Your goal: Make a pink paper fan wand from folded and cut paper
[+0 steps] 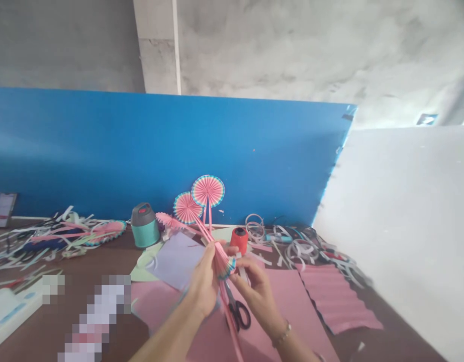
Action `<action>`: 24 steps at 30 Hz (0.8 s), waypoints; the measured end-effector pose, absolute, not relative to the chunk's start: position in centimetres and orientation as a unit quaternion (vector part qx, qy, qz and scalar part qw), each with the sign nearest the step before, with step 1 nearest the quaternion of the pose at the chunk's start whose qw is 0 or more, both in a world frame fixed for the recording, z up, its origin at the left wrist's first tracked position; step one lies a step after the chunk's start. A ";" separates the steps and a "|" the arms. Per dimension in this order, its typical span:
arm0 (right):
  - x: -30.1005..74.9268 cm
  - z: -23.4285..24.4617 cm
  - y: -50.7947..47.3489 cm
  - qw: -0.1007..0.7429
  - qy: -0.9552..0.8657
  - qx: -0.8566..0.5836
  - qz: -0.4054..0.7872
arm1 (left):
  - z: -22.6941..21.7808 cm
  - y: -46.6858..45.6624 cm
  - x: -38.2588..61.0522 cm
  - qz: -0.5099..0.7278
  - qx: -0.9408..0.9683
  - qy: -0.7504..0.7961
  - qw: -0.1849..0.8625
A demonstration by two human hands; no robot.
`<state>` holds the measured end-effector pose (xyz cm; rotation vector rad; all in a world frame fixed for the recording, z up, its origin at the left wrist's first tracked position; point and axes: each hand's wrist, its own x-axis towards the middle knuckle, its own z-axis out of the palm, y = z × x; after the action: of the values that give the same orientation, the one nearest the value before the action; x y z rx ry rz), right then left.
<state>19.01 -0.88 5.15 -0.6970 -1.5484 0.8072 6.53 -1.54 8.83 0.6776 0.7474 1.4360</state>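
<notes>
Both my hands are on a pleated pink paper fan (223,262) with a blue, green and yellow edge, partly folded together. My left hand (204,284) is closed around its left side. The fingers of my right hand (257,289) pinch its lower right edge. Long pink paper strips (234,329) run below it towards me. Behind my hands, two round pleated fans, an upper one (208,191) and a lower one (188,207), stand against the blue panel on pink stems. Black-handled scissors (240,315) lie under my hands, partly hidden.
Pink sheets (288,306) and a lilac sheet (177,259) cover the table's middle. A teal and grey container (145,229) and a red, black-topped container (239,240) stand behind. Paper strips pile up left (62,236) and right (301,251). A blue panel (103,151) bounds the back.
</notes>
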 end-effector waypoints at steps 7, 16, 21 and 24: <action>18.8 4.7 -0.7 0.561 -0.706 -0.317 0.295 | 8.3 -0.8 6.7 0.626 0.240 0.285 0.684; 18.6 3.7 0.3 0.535 -0.631 -0.341 0.446 | 4.1 0.8 4.9 0.679 0.387 0.307 0.543; 18.1 4.2 -0.7 0.519 -0.656 -0.400 0.376 | 4.4 -0.1 5.3 0.685 0.447 0.375 0.436; 17.8 4.1 -1.0 0.530 -0.674 -0.419 0.299 | 4.9 -1.0 5.9 0.685 0.493 0.382 0.377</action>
<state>17.84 -1.02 4.09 -1.0007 -1.6098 0.7141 5.86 -0.99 4.88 1.2599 0.9771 1.7522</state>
